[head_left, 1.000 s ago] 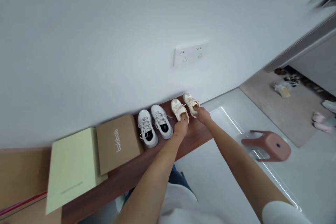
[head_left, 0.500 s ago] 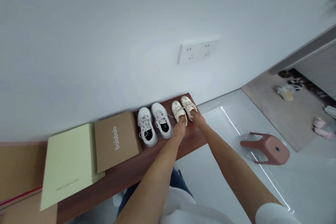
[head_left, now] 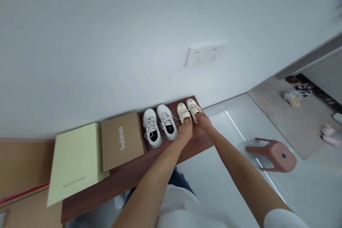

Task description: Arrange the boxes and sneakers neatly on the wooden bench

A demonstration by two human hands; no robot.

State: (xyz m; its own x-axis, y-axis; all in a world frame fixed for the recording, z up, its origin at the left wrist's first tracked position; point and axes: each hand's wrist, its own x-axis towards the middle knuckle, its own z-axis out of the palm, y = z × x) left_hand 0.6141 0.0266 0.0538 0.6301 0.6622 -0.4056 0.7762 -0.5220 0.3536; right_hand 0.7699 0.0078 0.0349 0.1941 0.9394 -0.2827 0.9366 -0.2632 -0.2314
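Observation:
A pair of small cream sneakers sits at the right end of a dark wooden bench [head_left: 139, 171]. My left hand [head_left: 185, 130] grips the heel of the nearer cream sneaker [head_left: 182, 112]. My right hand [head_left: 203, 121] holds the heel of the other cream sneaker [head_left: 193, 109]. Just left of them stands a pair of white sneakers with dark insoles, the left one [head_left: 151, 128] and the right one [head_left: 167, 122]. Neither hand touches these. A brown balabala shoebox [head_left: 122, 141] and a pale green box [head_left: 76, 164] lie further left.
A white double wall socket [head_left: 206, 55] is on the wall above the bench. A pink plastic stool [head_left: 275, 155] stands on the glossy white floor to the right. Beyond it are a beige mat [head_left: 291, 121] and pink slippers [head_left: 330, 135]. Cardboard [head_left: 24, 167] leans at far left.
The view has turned slightly, shifting the scene in frame. Both hands stay on the cream sneakers' heels, and these now sit a little closer together beside the white pair.

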